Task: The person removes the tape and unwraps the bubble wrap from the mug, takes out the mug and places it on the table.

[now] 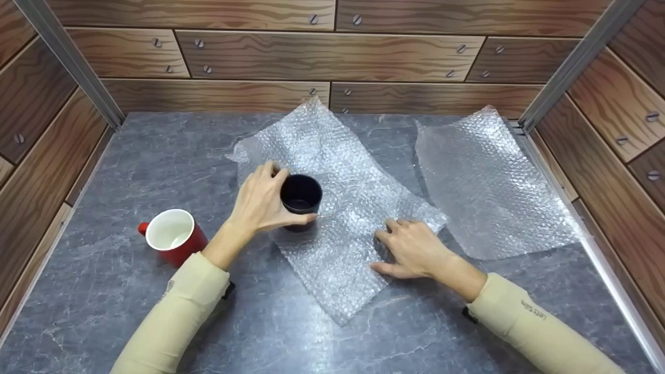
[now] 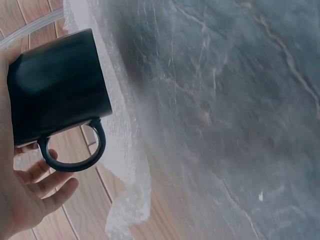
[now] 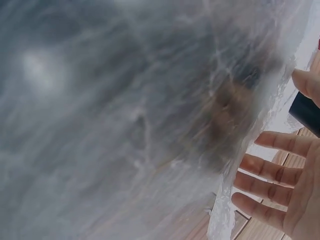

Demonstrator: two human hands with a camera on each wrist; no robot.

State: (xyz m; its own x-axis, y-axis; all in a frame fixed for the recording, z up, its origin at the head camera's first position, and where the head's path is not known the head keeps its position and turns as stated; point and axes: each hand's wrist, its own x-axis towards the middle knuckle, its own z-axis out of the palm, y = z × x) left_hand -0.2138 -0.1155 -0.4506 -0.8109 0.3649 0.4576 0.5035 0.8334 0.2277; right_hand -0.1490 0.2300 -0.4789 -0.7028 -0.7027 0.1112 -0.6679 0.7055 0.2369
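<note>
right sleeve (image 1: 524,317): small dark print near the cuff, beside the right hand (image 1: 415,252); looks like 2 short words, too small/blurred to read for sure
left sleeve (image 1: 176,306): faint mark near the cuff, illegible
black mug (image 1: 301,200): no txt or logo seen, head or wrist views
red mug (image 1: 171,236), left of black mug: no txt seen
bubble wrap (image 1: 343,218) under black mug: no label
wall panels (image 1: 311,57) behind black mug: screws only, no signs/nos.
</note>
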